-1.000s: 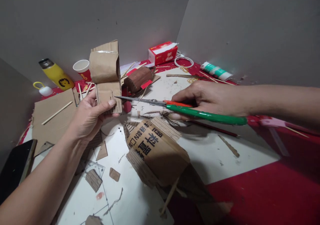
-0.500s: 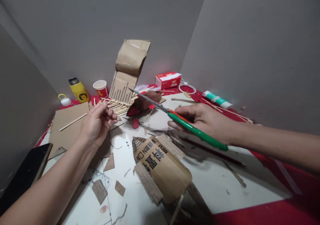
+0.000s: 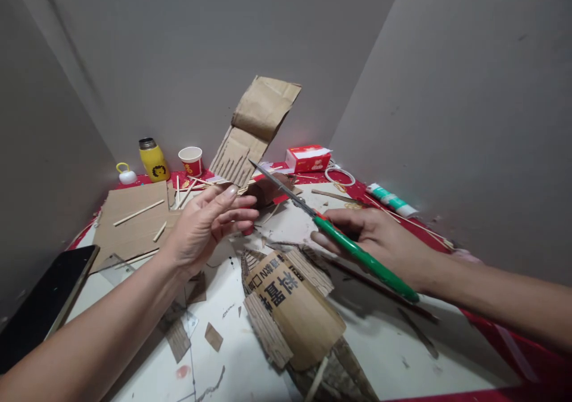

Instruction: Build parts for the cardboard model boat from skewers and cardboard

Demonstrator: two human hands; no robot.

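Observation:
My right hand (image 3: 379, 238) grips green-handled scissors (image 3: 339, 241), with the blades pointing up and left toward the back wall. My left hand (image 3: 208, 226) hovers open and holds nothing, fingers stretched toward the scissor blades. A folded strip of brown cardboard (image 3: 254, 128) leans against the back wall behind the blades. Below both hands lies a curved cardboard model with printed black characters (image 3: 290, 307).
A yellow bottle (image 3: 153, 159), a paper cup (image 3: 191, 160), a red tissue box (image 3: 308, 158) and a glue tube (image 3: 391, 199) line the back. A flat cardboard sheet with sticks (image 3: 134, 223) and a dark phone (image 3: 42, 304) lie at the left. Cardboard scraps litter the white surface.
My left hand let go of the folded cardboard strip, which now leans on the back wall, and opened its fingers. The scissors tilted upward. The view shifted up and left.

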